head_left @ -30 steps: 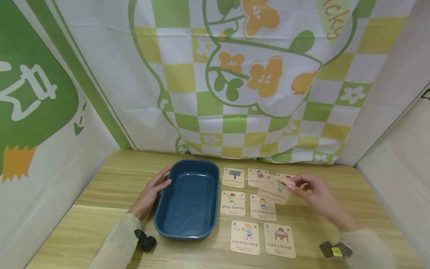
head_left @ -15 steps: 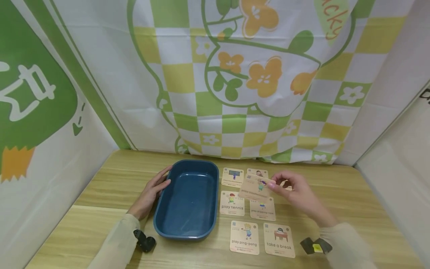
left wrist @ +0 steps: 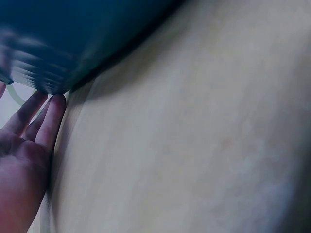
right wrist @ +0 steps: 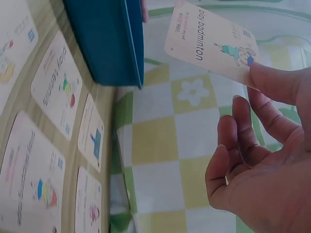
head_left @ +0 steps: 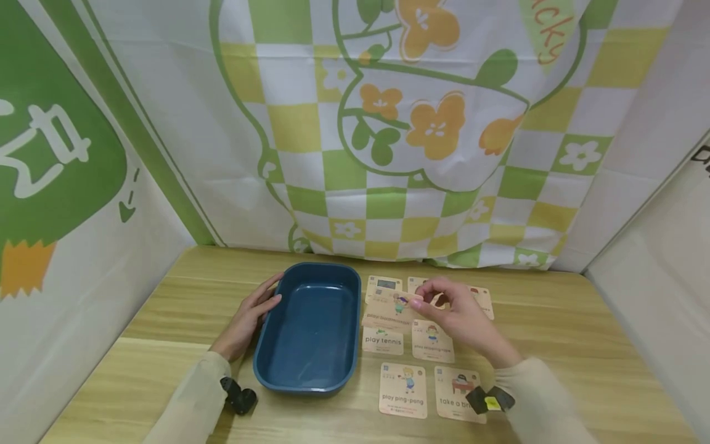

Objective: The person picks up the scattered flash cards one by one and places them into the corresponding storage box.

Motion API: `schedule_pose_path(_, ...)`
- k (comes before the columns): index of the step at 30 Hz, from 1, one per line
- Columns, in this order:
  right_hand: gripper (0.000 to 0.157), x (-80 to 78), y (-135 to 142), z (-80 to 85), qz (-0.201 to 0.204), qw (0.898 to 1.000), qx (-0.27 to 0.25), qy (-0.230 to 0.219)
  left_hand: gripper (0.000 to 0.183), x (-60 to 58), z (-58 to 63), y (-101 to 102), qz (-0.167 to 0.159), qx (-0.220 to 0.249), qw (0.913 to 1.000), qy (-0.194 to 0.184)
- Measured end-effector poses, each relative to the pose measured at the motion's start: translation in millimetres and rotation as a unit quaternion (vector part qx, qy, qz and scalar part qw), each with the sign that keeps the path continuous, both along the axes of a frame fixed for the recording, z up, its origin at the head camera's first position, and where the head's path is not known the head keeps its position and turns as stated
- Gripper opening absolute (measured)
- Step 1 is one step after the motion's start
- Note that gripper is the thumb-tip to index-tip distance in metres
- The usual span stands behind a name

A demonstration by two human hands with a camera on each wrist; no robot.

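Observation:
My right hand (head_left: 452,311) pinches one corner of a "play badminton" flashcard (head_left: 390,310) between thumb and forefinger. The other fingers curl loosely below it, as the right wrist view shows. The flashcard (right wrist: 214,41) hangs in the air, overlapping the chalkboard-picture card and the "play tennis" card (head_left: 383,341) in the head view. My left hand (head_left: 246,320) rests against the left side of a dark blue plastic tub (head_left: 257,370). Its thumb lies at the rim, and straight fingers touch the outer wall of the tub (left wrist: 87,39) in the left wrist view.
Flashcards lie face up right of the tub: "play skipping rope" (head_left: 432,341), "play ping-pong" (head_left: 403,391), "take a break" (head_left: 456,385) and a partly covered one (head_left: 482,301) at the back. A patterned curtain (head_left: 388,209) hangs behind the wooden table (head_left: 582,357).
My right hand has carried the badminton flashcard leftward, from over the back-right cards toward the tub. My left hand and the tub have stayed put.

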State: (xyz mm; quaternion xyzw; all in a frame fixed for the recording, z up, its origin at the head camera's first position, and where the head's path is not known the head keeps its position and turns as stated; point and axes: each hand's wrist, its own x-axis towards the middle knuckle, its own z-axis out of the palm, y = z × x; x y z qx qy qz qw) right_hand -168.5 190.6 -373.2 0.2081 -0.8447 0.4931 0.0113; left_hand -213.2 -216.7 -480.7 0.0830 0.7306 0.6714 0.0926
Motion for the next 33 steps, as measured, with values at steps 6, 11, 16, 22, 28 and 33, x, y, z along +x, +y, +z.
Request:
schedule_pose_path(6,0.005,-2.2,-17.5,-2.3,0.033,0.999,-0.004,0.012,0.059,0.8,-1.1,0.8,0.000,0.000,1.0000,-0.005)
schedule_pose_path(11,0.005,-6.7,-32.7,-1.5,0.044,0.999,-0.010,0.017,0.059,-2.5,1.3,-0.1,0.007,-0.002,1.0000,0.000)
schedule_pose_path(16,0.005,-7.7,-42.9,-4.4,0.044,0.999,-0.016,0.015,0.059,-3.1,1.1,-0.8,0.006,-0.005,1.0000,0.003)
schedule_pose_path(22,0.007,-5.5,-52.3,-8.6,0.049,0.998,-0.025,0.010,0.059,-0.7,-1.8,-0.2,0.004,-0.003,1.0000,-0.001)
schedule_pose_path(28,0.007,-7.1,-62.2,-11.0,0.049,0.998,-0.026,0.007,0.059,-1.1,-0.7,0.6,0.006,-0.001,1.0000,0.001)
schedule_pose_path(33,0.004,-9.4,-70.9,-16.0,0.056,0.998,-0.027,0.007,0.059,-1.9,-0.9,0.4,0.006,-0.006,1.0000,-0.002)
